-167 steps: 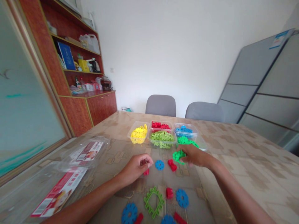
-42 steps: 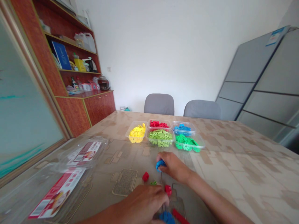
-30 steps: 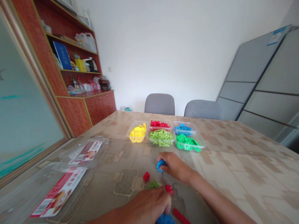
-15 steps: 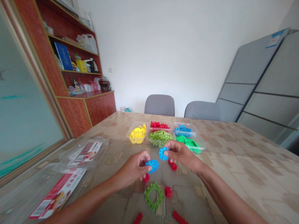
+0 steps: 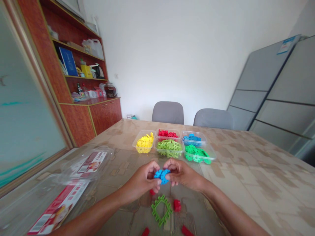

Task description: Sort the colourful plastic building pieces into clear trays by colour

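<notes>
Two round blue notched discs meet between my hands above the table. My left hand [image 5: 149, 175] pinches the left blue disc [image 5: 157, 174], and my right hand [image 5: 179, 174] grips the right blue disc [image 5: 164, 177]. The discs touch or overlap; whether their notches interlock I cannot tell. Just below lies an olive-green toothed diamond frame [image 5: 161, 210] on the table. Beside it sits a red block [image 5: 177, 205], while another red piece [image 5: 152, 192] is partly covered by my left hand. Two more red pieces [image 5: 187, 230] show at the bottom edge.
Clear tubs stand mid-table with yellow [image 5: 144, 143], red [image 5: 167, 133], olive-green [image 5: 169, 147], blue [image 5: 192, 139] and green pieces [image 5: 198, 154]. Clear plastic lids [image 5: 91, 164] with labels lie at the left. Two grey chairs [image 5: 167, 111] stand behind the table [image 5: 236, 157].
My right hand has come down and left, bringing its blue disc against the one in my left hand. Earlier the two discs were apart.
</notes>
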{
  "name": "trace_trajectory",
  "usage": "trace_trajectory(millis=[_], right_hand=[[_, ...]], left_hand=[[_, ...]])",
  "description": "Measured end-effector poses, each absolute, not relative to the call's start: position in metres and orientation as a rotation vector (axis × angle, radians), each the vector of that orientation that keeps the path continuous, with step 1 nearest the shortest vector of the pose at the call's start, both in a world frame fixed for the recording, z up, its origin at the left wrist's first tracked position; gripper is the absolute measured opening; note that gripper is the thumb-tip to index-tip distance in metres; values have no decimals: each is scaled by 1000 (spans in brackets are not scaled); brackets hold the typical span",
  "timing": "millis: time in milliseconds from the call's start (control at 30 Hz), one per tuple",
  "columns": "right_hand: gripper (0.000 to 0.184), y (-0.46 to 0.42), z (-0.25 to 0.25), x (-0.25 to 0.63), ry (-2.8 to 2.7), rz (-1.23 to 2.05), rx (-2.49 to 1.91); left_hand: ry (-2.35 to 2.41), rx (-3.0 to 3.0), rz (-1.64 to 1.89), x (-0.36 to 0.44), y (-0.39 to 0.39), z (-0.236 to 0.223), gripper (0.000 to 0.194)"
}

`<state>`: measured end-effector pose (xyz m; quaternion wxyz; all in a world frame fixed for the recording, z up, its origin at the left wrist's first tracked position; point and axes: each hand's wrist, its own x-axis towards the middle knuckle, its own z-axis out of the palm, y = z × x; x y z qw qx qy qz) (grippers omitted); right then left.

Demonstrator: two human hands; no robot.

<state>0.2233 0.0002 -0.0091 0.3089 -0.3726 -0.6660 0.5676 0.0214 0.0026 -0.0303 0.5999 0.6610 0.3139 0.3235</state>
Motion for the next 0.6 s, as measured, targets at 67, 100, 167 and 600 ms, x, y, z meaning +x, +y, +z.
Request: trace_trajectory(millis=[67, 100, 167, 600], right_hand=[[33, 0, -10, 224, -1768, 1502, -979], [32, 0, -10, 224, -1773, 1500, -976], [30, -1, -9, 224, -1780, 1491, -968], [33, 20, 7, 251, -1718, 1056, -1117]], left_hand=[[724, 1530, 753, 22, 2, -30, 32], [724, 1527, 752, 21, 1, -29, 33], [721, 1538, 751, 20, 0, -27, 32], [783, 1904, 956, -7, -40, 61, 19]])
